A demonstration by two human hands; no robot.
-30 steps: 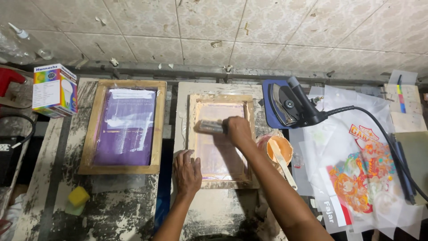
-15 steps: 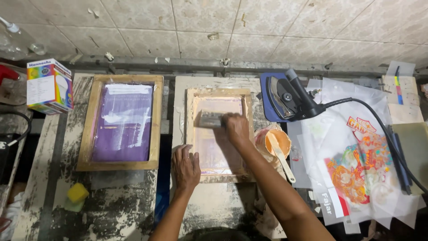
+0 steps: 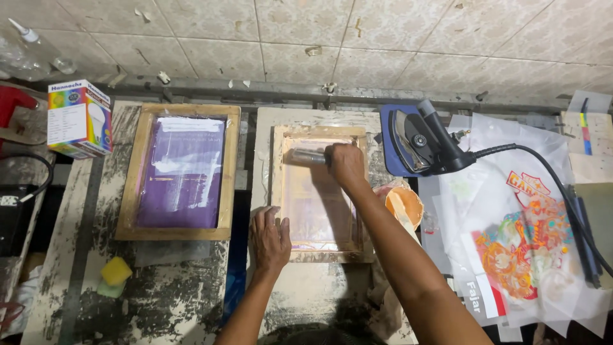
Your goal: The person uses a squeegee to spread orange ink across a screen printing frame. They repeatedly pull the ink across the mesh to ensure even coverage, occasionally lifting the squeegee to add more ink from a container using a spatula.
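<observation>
Squeegee gripped in right hand fingers, left hand flat on wooden screen frame

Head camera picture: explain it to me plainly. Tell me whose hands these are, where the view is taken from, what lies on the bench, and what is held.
This is one view from a camera worn on a person's head, looking down at a paint-stained workbench. Both bare hands belong to that person. The right hand grips a squeegee at the far end of a small wooden-framed screen. The left hand lies flat on that frame's near left corner. To the left lies a second frame with purple mesh, a yellow sponge and a small colourful box. To the right are an orange cup of ink, a clothes iron with its cable, and clear sheets bearing a colourful print.
</observation>
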